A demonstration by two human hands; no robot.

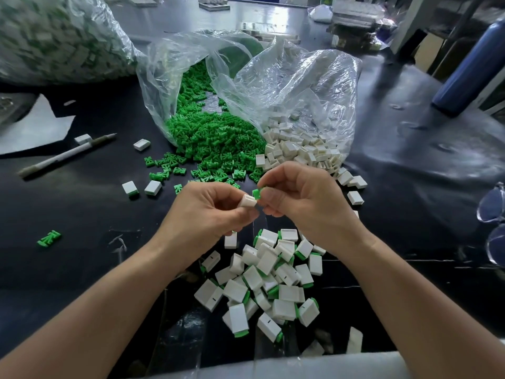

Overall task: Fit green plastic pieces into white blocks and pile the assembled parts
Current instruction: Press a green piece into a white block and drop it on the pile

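Observation:
My left hand [211, 207] pinches a small white block [248, 201] between thumb and fingers. Right beside it, my right hand [297, 196] pinches a green plastic piece [257, 192], whose tip touches the block's open end. Both hands hover above a pile of assembled white-and-green parts [269, 280] near the table's front edge. Behind them, loose green pieces [216, 138] spill from one clear bag, and loose white blocks [297, 151] spill from another.
A pen [65, 155] lies at left beside white paper [30, 127]. Stray assembled parts [142, 188] and a green piece [49, 238] dot the black table. A big full bag [54, 36] stands far left, a blue bottle [470, 67] and eyeglasses [494, 214] at right.

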